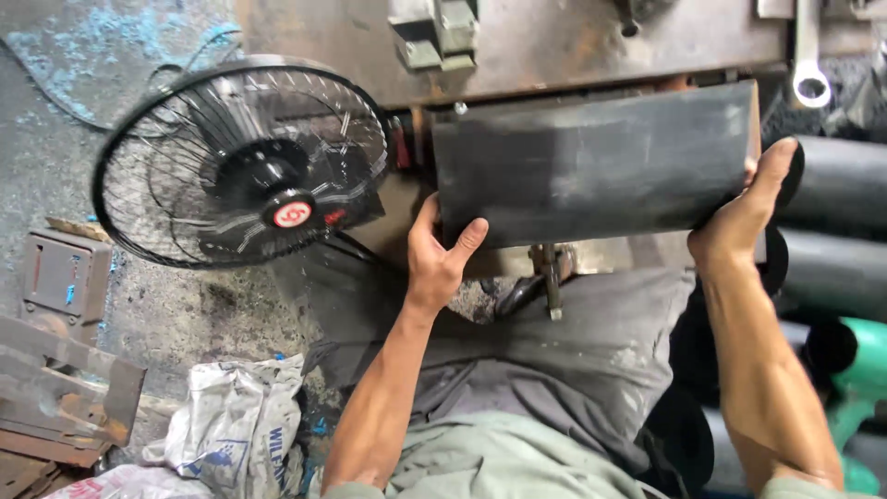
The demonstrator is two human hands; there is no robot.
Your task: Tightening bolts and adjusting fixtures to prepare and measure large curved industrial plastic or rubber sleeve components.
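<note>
Head view showed both hands, left and right, clamped on the dark sheet's ends, held up against the rusty counter at twelve o'clock, not yet set down.

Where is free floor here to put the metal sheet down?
Bare floor lies between the fan and the white sack. The right is crowded with black pipes. Left hand and right hand grip the dark sheet.

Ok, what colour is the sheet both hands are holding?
Dark grey to black, with dull smudged streaks. The sheet shows best in the head view.
</note>
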